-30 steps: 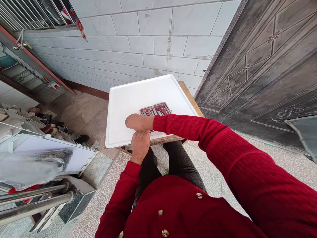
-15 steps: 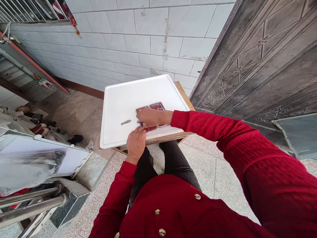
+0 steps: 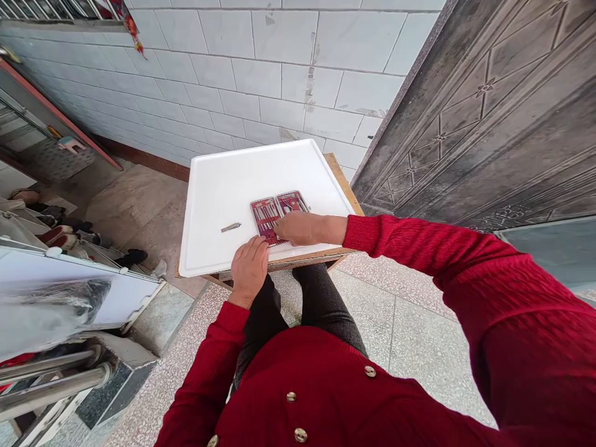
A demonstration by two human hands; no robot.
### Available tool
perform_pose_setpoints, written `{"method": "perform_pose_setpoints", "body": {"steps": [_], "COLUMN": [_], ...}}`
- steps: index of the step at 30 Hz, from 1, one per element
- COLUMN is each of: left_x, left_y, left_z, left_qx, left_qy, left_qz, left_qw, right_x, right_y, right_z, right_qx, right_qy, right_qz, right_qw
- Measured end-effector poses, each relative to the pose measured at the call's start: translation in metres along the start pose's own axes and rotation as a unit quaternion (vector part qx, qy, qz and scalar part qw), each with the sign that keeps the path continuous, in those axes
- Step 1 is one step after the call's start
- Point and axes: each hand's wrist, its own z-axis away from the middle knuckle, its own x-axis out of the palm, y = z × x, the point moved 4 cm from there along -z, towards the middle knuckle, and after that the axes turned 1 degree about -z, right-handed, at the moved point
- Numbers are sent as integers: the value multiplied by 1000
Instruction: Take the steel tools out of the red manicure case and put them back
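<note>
An open manicure set case (image 3: pixel 263 211) with a red lining lies on a white board (image 3: pixel 223 186). Several small metal tools sit in its left half; part of the right half is covered. My left hand (image 3: pixel 250 264) holds the case at its front left corner, fingers close together. Over the middle of the case is my right hand (image 3: pixel 298 227), its fingers bent and closed low against the lining. Whatever lies between those fingertips is hidden. To the left of the case, a small metal nail clipper (image 3: pixel 230 228) rests alone on the board.
The board lies on a wooden table (image 3: pixel 342 180) against a tiled wall (image 3: pixel 279 81). A dark patterned metal door (image 3: pixel 465 124) stands to the right. Shoes (image 3: pixel 60 234) and a white panel (image 3: pixel 28 267) are at the left, with metal rails (image 3: pixel 56 385) below.
My right hand has moved right, from the left half of the case to its middle, uncovering the tools there. The small metal piece at its fingertips no longer shows. My left hand stays at the corner.
</note>
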Motion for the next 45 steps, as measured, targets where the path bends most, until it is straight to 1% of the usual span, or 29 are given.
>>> {"method": "perform_pose_setpoints", "body": {"steps": [5,12,18,22,27,30,32,35,39,42,45], "left_x": [0,1,1,0,0,0,1,0,-1,-2,-2], "left_y": [0,0,0,0,1,1,1,1,2,2,3], "left_z": [1,1,1,1,1,2,1,1,2,2,3], "left_qx": [4,-5,-2,-1,-2,-7,-8,0,12,15,20], "left_qy": [4,-7,3,0,3,2,2,9,17,27,31], "left_qz": [-4,10,10,6,0,-3,-7,-13,-18,-26,-30], "left_qw": [1000,1000,1000,1000,1000,1000,1000,1000,1000,999,999], "right_x": [2,8,8,8,16,22,23,17,-4,-24,-34], "right_y": [-3,-3,1,2,4,2,0,-2,-3,-4,-9], "right_z": [-3,-9,-11,-10,-8,-8,-7,-6,-18,-43,-76], "right_qx": [-19,-51,-33,-25,-15,-13,-9,5,48,73,74], "right_qy": [-7,40,70,84,137,158,162,147,112,128,131], "right_qz": [11,-5,-65,-109,-177,-188,-185,-178,-144,-109,-83], "right_qw": [1000,998,995,990,974,969,969,973,982,983,985]}}
